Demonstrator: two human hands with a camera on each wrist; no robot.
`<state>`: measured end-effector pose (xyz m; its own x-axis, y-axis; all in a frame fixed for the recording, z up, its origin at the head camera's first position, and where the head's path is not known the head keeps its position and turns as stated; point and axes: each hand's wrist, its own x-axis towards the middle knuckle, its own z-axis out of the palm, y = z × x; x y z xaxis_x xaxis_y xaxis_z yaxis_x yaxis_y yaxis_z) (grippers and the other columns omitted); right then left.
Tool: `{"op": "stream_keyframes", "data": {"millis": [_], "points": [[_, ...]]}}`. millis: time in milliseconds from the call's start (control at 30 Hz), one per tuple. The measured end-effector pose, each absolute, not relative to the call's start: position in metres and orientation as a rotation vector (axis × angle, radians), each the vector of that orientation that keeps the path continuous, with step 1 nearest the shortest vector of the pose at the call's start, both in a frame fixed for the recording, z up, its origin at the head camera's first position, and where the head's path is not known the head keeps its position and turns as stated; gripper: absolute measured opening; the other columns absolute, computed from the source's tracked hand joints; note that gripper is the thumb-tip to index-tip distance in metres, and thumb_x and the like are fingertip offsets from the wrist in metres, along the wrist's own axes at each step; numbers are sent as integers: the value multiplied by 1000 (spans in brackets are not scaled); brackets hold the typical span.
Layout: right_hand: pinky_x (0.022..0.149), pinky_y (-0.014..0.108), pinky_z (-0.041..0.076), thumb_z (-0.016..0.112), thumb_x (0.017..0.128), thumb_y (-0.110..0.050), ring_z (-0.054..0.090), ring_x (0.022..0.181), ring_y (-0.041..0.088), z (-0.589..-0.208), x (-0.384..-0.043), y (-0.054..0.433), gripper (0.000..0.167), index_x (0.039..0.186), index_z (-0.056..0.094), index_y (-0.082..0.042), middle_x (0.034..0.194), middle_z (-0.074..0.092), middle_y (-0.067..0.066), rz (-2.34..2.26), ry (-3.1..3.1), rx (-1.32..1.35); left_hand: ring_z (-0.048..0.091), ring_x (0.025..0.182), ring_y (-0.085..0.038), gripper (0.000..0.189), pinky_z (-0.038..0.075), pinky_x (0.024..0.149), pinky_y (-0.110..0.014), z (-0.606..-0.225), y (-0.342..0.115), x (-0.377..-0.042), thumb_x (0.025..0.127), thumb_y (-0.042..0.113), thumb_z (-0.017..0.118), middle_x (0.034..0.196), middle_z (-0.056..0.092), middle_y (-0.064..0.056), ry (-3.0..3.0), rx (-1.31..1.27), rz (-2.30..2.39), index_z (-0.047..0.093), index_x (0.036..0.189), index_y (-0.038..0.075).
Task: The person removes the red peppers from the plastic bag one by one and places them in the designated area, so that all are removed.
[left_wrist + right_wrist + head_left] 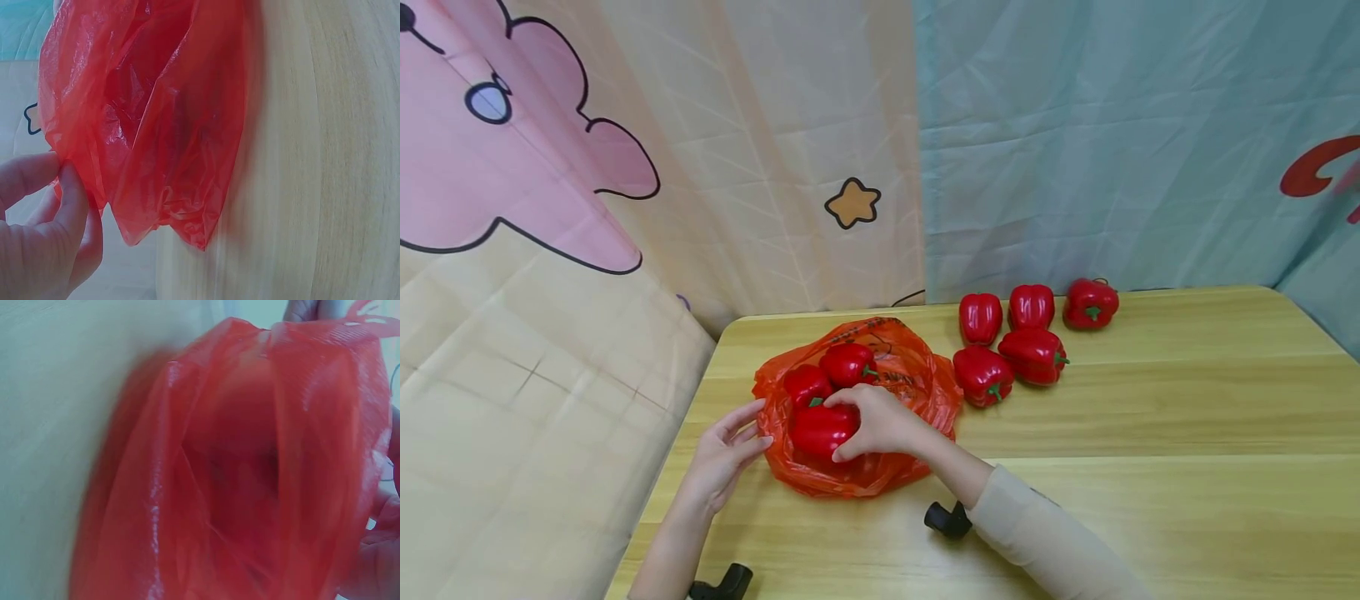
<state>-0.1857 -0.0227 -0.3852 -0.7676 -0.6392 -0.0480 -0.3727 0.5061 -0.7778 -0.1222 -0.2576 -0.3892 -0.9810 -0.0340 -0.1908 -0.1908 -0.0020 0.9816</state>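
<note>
An orange-red plastic bag [938, 398] stands with its mouth spread on the table. Inside it my right hand [880, 423] grips a red bell pepper [820, 433] with a green stem. Two more bell peppers lie beyond that one in the bag, one at the left [807, 385] and another farther back [847, 363]. My left hand [718, 457] pinches the bag's left rim; the left wrist view shows thumb and fingers on the plastic [156, 125]. From the right wrist, the bag's wall [250, 456] covers most of the view, and the held pepper cannot be made out.
Several red bell peppers sit right of the bag, the nearest a bell pepper [982, 377] close to its rim. Behind the wooden table [1150, 417] hangs a printed curtain [820, 100]. Black fittings show near both wrists, such as the right one [947, 521].
</note>
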Motion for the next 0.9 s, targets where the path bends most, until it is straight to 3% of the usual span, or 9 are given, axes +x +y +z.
{"op": "stream_keyframes", "data": {"millis": [367, 700, 900], "points": [[80, 36, 52, 83, 67, -24, 47, 109, 21, -372, -184, -5, 61, 123, 58, -19, 124, 52, 4, -1274, 2415, -797, 60, 99, -8, 54, 51, 83, -25, -389, -257, -123, 86, -8, 58, 119, 49, -1, 2131, -252, 2137, 38, 136, -6], [76, 29, 53, 82, 68, -23, 44, 113, 21, -364, -186, 6, 62, 125, 58, -16, 122, 54, 2, -1347, 2426, -827, 59, 99, -7, 55, 51, 84, -26, -390, -257, -123, 86, -8, 58, 122, 47, -5, 2133, -266, 2132, 37, 137, -6], [73, 28, 55, 82, 69, -21, 55, 96, 21, -357, -188, 13, 62, 125, 56, -16, 121, 52, 3, -1454, 2371, -782, 59, 100, -7, 55, 51, 84, -26, -390, -257, -123, 86, -8, 58, 121, 47, -3, 2130, -266, 2132, 37, 137, -6]]}}
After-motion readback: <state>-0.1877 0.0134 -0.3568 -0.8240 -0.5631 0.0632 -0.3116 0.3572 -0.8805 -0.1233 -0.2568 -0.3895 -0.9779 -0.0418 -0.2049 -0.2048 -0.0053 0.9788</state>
